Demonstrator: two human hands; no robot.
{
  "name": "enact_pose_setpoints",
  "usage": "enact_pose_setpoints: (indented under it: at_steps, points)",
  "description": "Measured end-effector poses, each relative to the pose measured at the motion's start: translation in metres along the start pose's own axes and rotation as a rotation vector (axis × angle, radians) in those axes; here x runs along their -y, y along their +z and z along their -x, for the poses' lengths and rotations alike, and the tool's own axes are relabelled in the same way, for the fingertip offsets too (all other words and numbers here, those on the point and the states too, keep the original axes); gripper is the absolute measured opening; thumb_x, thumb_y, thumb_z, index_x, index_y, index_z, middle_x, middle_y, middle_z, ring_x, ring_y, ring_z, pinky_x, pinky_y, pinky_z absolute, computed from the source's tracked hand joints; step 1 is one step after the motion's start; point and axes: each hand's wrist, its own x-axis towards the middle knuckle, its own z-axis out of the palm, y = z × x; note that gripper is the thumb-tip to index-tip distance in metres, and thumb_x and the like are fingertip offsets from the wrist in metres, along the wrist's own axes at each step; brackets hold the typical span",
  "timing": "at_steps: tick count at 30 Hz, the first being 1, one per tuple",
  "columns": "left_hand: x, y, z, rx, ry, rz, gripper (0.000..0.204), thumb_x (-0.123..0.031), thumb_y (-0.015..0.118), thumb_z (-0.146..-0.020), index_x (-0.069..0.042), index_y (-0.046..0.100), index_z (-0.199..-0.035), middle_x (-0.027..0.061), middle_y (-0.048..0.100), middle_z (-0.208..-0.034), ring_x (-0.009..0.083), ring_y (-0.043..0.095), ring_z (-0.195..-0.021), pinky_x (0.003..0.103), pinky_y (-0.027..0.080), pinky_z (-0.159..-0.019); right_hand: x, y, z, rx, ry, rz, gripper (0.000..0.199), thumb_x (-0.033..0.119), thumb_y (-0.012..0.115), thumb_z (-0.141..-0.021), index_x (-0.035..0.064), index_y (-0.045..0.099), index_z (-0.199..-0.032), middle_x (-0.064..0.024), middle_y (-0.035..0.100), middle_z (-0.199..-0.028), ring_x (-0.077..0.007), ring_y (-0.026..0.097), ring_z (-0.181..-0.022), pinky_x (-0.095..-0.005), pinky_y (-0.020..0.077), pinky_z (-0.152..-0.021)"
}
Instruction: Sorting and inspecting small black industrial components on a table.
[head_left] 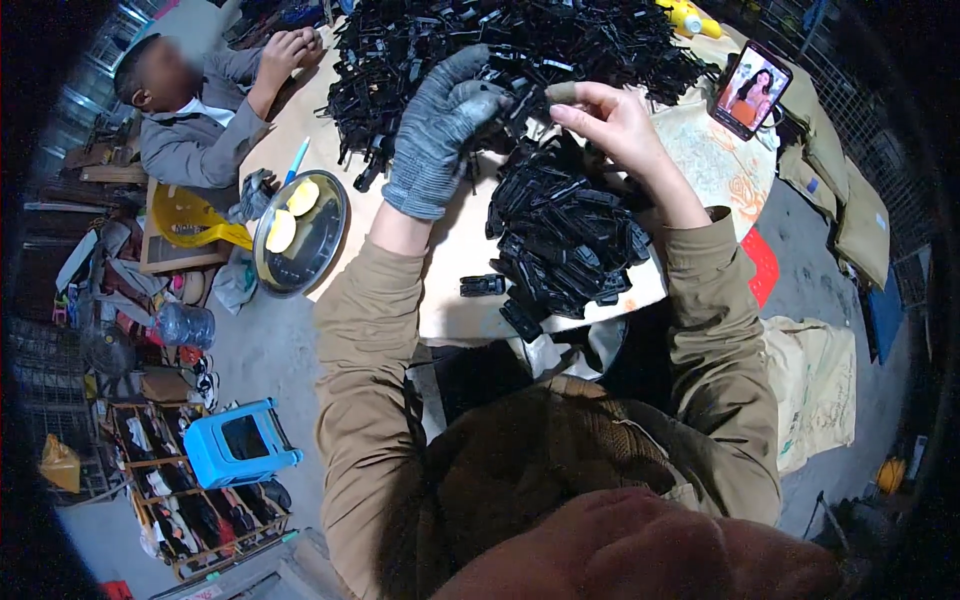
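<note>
My left hand (437,138), in a grey knitted glove, grips a small black plastic part (524,108) between thumb and fingers above the table (455,315). Close to the part's right end is my bare right hand (622,128), with a covering on its forefinger. Its thumb and forefinger come together in a pinch; whatever lies between them is too small to make out. A heap of black plastic pieces (565,225) rests just below both hands. One loose black piece (483,286) lies left of that heap. Beyond my hands spreads a larger black pile (620,45).
A steel tray (330,235) with yellow-white pieces sits at the table's left edge, beside a blue pen-like stick (298,158). Another person (200,115) sits at the far left. A phone (748,90) stands at the right. A blue plastic stool (240,443) is on the floor.
</note>
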Motion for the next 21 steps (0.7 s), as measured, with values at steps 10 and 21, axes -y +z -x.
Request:
enact_pose_setpoints:
  at_steps: [10, 21]
  points:
    - [-0.002, 0.023, 0.012, 0.107, -0.184, 0.214, 0.043, -0.008, 0.063, -0.073, -0.002, 0.048, -0.113, 0.0042, 0.059, -0.094, 0.0110, 0.055, -0.083, 0.021, 0.045, -0.073, 0.017, -0.001, 0.006, 0.142, 0.045, -0.350, 0.024, 0.016, 0.066, -0.076, 0.0032, 0.064, -0.096, 0.0044, 0.059, -0.075, -0.0012, 0.048, -0.065, -0.0162, 0.0379, -0.057]
    - [0.005, 0.014, 0.017, 0.254, -0.303, 0.152, 0.025, -0.019, 0.065, -0.075, -0.005, 0.058, -0.095, 0.0024, 0.059, -0.089, 0.0113, 0.056, -0.079, 0.023, 0.045, -0.073, 0.019, 0.003, 0.009, 0.190, -0.093, -0.316, 0.024, 0.012, 0.060, -0.079, 0.0022, 0.061, -0.101, 0.0025, 0.059, -0.077, -0.0032, 0.050, -0.069, -0.0174, 0.0407, -0.060]
